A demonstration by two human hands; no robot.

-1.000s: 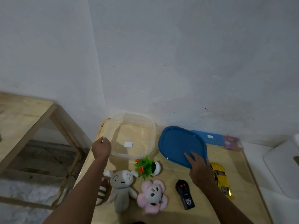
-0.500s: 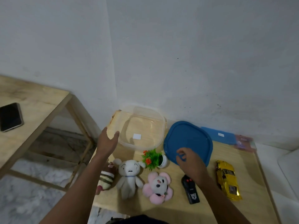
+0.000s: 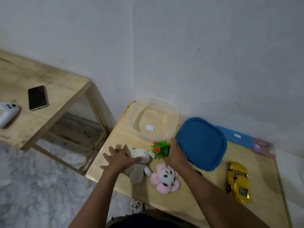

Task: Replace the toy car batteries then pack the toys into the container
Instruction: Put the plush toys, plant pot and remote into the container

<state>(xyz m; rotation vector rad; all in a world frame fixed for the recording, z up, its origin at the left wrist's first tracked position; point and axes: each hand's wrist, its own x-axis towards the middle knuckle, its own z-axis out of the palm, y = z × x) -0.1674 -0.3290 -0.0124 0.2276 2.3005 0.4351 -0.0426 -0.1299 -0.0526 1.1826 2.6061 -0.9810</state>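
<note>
You have only just begun. The clear box (image 3: 177,124) sits at 11 o'clock on the table (image 3: 205,193) with nothing in it but a small white sticker. Its blue lid (image 3: 201,143) is off and lies just beside it, near the middle. The yellow car (image 3: 237,181) lies alone at 4 o'clock, well apart from both of your grips, and it does not look opened, so I think the battery job is not yet done. No toy is packed. Your left grip (image 3: 121,159) is spread wide and flat over the head of the white and grey soft doll (image 3: 139,168) at 9 o'clock, and it holds nothing. Your right grip (image 3: 175,153) is pressed against the little green plant (image 3: 160,149) with red flowers; its fingers are hidden, so I cannot tell if it is closed round the plant. The pink flower doll (image 3: 165,178) lies at 7 o'clock, untouched. The dolls look soft and squashy. The box and lid are smooth, hard plastic with round corners. The car is shiny and hard. The table is pale, smooth wood.
</note>
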